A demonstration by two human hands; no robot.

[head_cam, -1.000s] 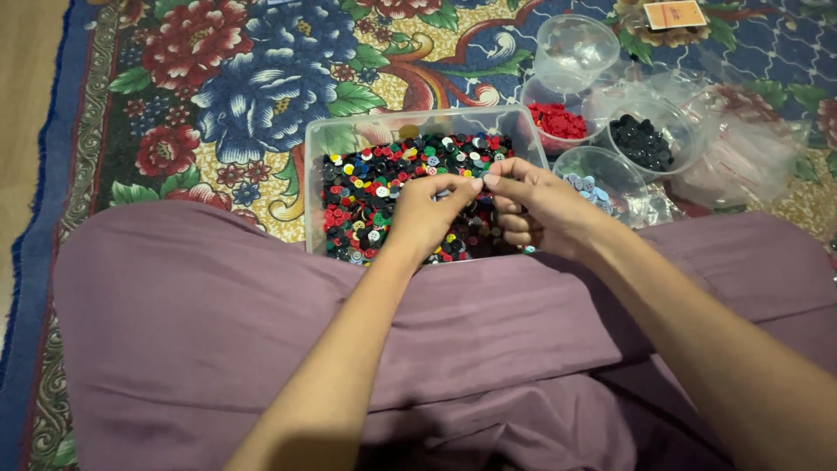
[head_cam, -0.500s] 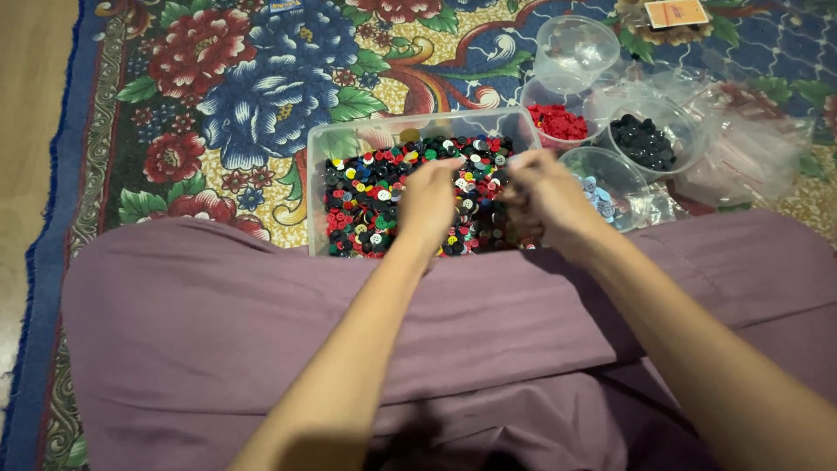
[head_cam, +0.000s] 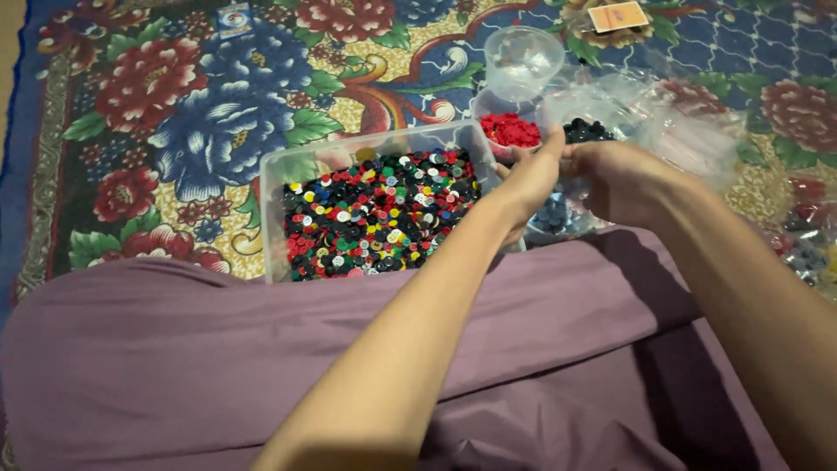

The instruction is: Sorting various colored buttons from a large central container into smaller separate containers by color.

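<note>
A clear plastic bin [head_cam: 377,143] full of mixed coloured buttons [head_cam: 375,218] stands on the floral rug just beyond my purple-clad lap. My left hand [head_cam: 526,180] and my right hand [head_cam: 624,180] meet to the right of the bin, fingertips touching. They hover above small clear bowls: one of red buttons [head_cam: 510,131], one of black buttons [head_cam: 589,131] and one of bluish buttons [head_cam: 558,218] partly hidden under the hands. The fingers look pinched together, and whether they hold a button is hidden.
An empty clear bowl [head_cam: 523,59] sits behind the red one. Crumpled clear plastic bags [head_cam: 693,131] lie to the right, with more bagged items at the right edge [head_cam: 806,244]. Two cards [head_cam: 617,16] [head_cam: 234,19] rest on the rug [head_cam: 174,131] farther back.
Both hands have left the mixed-button bin and shifted right, now over the small bowls. The view has also drifted, so the bin appears farther left.
</note>
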